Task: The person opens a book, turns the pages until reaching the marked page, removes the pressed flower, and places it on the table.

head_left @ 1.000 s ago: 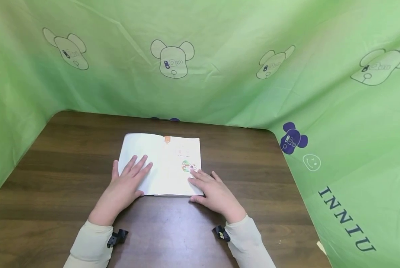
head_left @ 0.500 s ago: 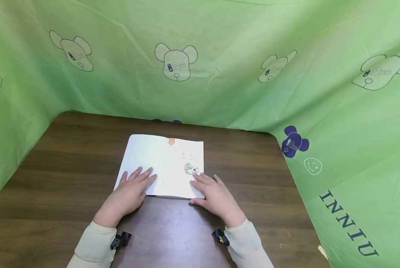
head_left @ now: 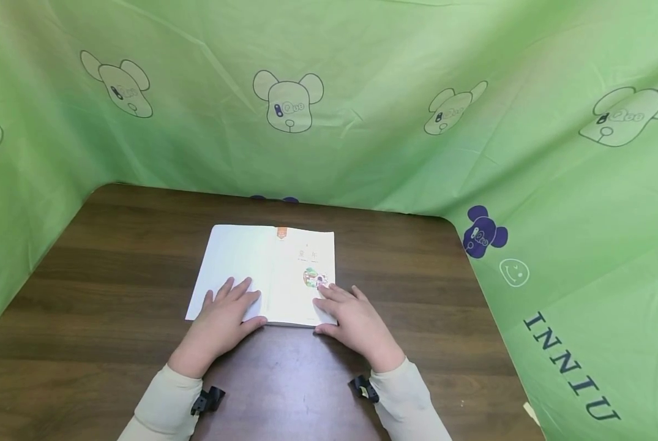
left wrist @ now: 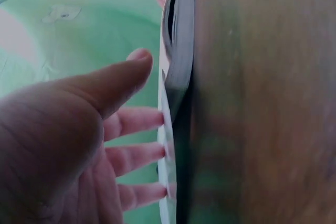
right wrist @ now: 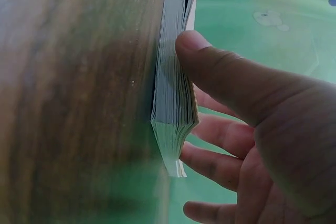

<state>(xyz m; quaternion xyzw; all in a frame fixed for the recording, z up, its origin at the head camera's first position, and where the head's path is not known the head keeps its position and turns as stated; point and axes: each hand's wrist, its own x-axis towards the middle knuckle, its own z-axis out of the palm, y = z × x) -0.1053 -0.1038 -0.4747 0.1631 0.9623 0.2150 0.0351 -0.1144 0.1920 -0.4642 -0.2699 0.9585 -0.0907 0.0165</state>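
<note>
An open book (head_left: 292, 306) lies on the brown wooden table. Its left page (head_left: 235, 251) is blank white; the right page has an orange tab mark at the top and a small coloured picture (head_left: 310, 277). My left hand (head_left: 221, 321) rests on the lower left page with fingers spread, its thumb reaching toward the spine at the near edge. My right hand (head_left: 356, 324) lies over the lower right corner, fingers straight on the page and thumb at the near edge. In the right wrist view, a thick stack of pages (right wrist: 173, 87) sits under that side; the left side looks thin in the left wrist view.
A green cloth (head_left: 362, 159) printed with bear heads hangs behind and beside the table (head_left: 114, 257). Small black devices are strapped at the left wrist (head_left: 207, 400) and the right wrist (head_left: 364, 388). A pale strip (head_left: 531, 413) shows at the table's right edge.
My left hand has slid down and to the right over the left page, its thumb now nearer the spine. The left page lies flatter. My right hand has stayed at its corner.
</note>
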